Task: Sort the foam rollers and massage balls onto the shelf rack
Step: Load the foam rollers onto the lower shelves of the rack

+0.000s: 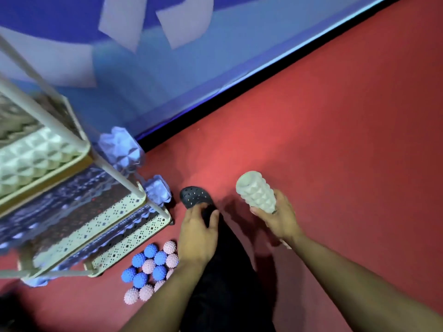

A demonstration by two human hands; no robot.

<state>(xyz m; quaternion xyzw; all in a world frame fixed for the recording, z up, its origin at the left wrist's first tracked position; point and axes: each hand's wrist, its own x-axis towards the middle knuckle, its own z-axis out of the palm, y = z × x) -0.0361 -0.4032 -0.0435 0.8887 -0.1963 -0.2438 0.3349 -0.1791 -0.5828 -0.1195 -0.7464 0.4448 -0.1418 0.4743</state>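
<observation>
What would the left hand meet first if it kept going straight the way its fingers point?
Probably the black perforated clog: the left hand points at it with its fingertips already at the clog's near edge, though whether they touch is unclear.

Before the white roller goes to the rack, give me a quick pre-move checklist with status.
1. Grip: right hand grips the white roller at its lower end, upper end free. Ok.
2. Left hand free: fingers relaxed, holding nothing, hovering near the black clog. Ok.
3. Matching shelf: a white roller already lies on an upper shelf of the rack. Room beside it: cannot tell.
4. Path: purple rollers stick out past the rack's corner post. Not ok.
5. Massage balls on the floor: clustered beside the rack, unsorted. Not ok.
</observation>
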